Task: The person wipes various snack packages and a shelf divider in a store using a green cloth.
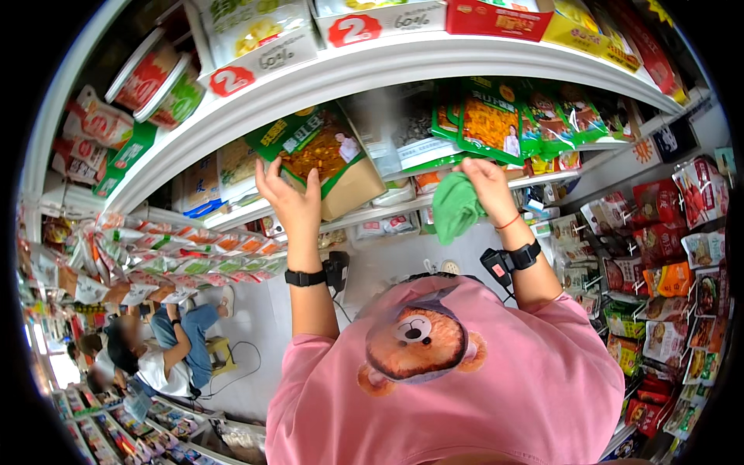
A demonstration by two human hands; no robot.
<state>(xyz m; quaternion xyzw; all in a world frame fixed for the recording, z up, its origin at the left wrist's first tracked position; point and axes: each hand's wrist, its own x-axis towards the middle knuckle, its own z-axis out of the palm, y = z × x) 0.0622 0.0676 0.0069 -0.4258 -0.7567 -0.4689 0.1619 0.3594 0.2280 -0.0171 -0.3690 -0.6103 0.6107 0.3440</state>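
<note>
My left hand [292,200], fingers spread, is at the front of a green food packet [314,152] printed with a picture of food. That packet lies in a tilted brown cardboard box [354,192] on the shelf. Whether my fingertips press on the packet is hard to tell. A crumpled green cloth [457,203] hangs from my right hand [489,189], pinched between thumb and fingers. Just beyond that hand, another green packet [491,125] with orange food on it stands at the shelf front. Between the two packets, a stretch of shelf looks blurred.
A curved-looking white upper shelf [407,57] overhangs my hands, bearing boxes of packets. Hanging packets [662,261] line the rack on the right. More packet strips [192,256] hang at left. A person [168,354] sits low beside a yellow stool [221,356]; a cable [247,372] lies on the floor.
</note>
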